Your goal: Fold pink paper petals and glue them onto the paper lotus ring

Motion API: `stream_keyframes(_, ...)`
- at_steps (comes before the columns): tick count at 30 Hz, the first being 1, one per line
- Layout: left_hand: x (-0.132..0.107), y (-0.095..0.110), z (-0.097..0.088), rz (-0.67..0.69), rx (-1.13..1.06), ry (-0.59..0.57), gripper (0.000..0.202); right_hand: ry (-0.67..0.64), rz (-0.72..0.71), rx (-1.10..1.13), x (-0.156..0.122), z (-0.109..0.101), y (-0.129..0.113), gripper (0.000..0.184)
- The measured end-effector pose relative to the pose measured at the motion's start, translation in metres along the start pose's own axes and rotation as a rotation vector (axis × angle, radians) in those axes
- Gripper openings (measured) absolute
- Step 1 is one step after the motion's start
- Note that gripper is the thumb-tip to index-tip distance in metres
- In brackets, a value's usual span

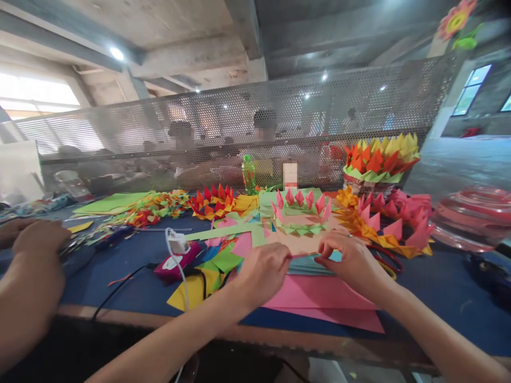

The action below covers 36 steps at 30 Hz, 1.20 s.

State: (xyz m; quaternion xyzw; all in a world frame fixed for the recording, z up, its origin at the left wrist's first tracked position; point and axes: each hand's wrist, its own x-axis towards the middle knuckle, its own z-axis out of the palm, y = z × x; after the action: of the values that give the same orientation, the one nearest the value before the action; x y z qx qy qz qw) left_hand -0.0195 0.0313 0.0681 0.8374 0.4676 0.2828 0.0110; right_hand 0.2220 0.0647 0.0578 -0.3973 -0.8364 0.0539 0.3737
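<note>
My left hand (261,274) and my right hand (351,260) both pinch the same small pink paper piece (305,255), held just above a stack of pink paper sheets (323,300) on the blue table (131,290). Both hands have their fingers closed on it. Right behind my hands stands a folded paper crown with pink points on a green base (301,213). Yellow and green paper sheets (207,274) lie to the left of my left hand.
Another person's arm and hand (32,250) rest at the far left. A pink device with a white charger and cables (175,258) lies left of centre. Folded paper crowns (379,157), a green bottle (248,174), a clear red-rimmed container (475,215) and a perforated metal screen (239,127) surround the work area.
</note>
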Motion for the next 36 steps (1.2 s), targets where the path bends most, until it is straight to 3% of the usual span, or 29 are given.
stream_keyframes(5, -0.002, 0.016, 0.025, 0.190, 0.048, -0.097, 0.017, 0.065, 0.034, 0.023, -0.020, -0.006, -0.002, 0.020)
stream_keyframes(12, 0.000, 0.013, 0.024, 0.337, 0.119, -0.138, 0.021, 0.072, 0.078, -0.049, -0.042, -0.007, 0.002, 0.022)
stream_keyframes(17, 0.010, 0.009, 0.024, 0.395, 0.134, -0.142, 0.022, 0.080, 0.129, -0.137, -0.047, -0.005, 0.007, 0.033)
stream_keyframes(21, 0.011, 0.005, 0.032, 0.406, 0.110, -0.156, 0.020, 0.118, 0.122, -0.170, -0.054, 0.001, 0.014, 0.018)
stream_keyframes(25, 0.004, 0.003, 0.043, 0.386, 0.080, -0.159, 0.019, 0.109, 0.060, -0.151, -0.059, 0.008, 0.012, 0.026)
stream_keyframes(31, 0.000, 0.001, 0.047, 0.368, 0.057, -0.166, 0.021, -0.005, -0.171, -0.132, -0.058, 0.015, 0.003, 0.044)
stream_keyframes(36, -0.009, 0.000, 0.037, 0.421, 0.044, -0.179, 0.021, 0.018, -0.222, -0.239, -0.060, 0.007, -0.002, 0.026)
